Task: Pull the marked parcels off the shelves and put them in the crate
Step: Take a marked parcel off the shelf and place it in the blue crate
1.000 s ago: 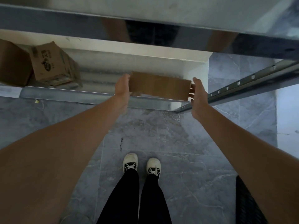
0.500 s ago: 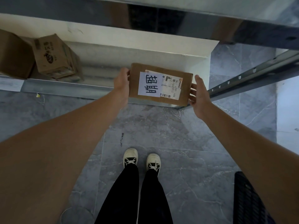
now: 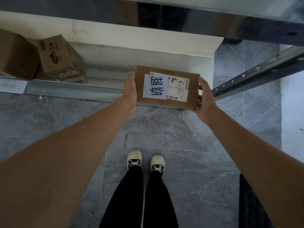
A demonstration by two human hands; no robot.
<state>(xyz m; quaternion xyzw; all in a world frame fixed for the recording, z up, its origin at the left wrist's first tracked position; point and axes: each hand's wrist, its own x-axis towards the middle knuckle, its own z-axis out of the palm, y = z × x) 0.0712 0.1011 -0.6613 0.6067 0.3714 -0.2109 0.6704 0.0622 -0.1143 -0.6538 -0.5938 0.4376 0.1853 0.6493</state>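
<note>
Both hands (image 3: pixel 130 92) (image 3: pixel 204 97) grip parcel (image 3: pixel 177 96) over shelf (image 3: pixel 69 90) edge; grey tile floor (image 3: pixel 189 145); possibly crate (image 3: pixel 251 204).

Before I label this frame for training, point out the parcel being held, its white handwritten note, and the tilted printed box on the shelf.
held parcel (image 3: pixel 192 91): head view, bare cardboard right of labels.
white handwritten note (image 3: pixel 155 87): head view, middle of note.
tilted printed box (image 3: pixel 57 55): head view, printed face.

Light: dim, cool, bluish overall. Brightest patch on the floor (image 3: pixel 292 99) right of the parcel (image 3: pixel 166 88), pale daylight. Shelf beam (image 3: pixel 148 12) above the parcel shows dull reflections. Forearms nearest the lens soft, enlarged (wide-angle bending at edges). Parcel label sharp; small print smeared.
</note>
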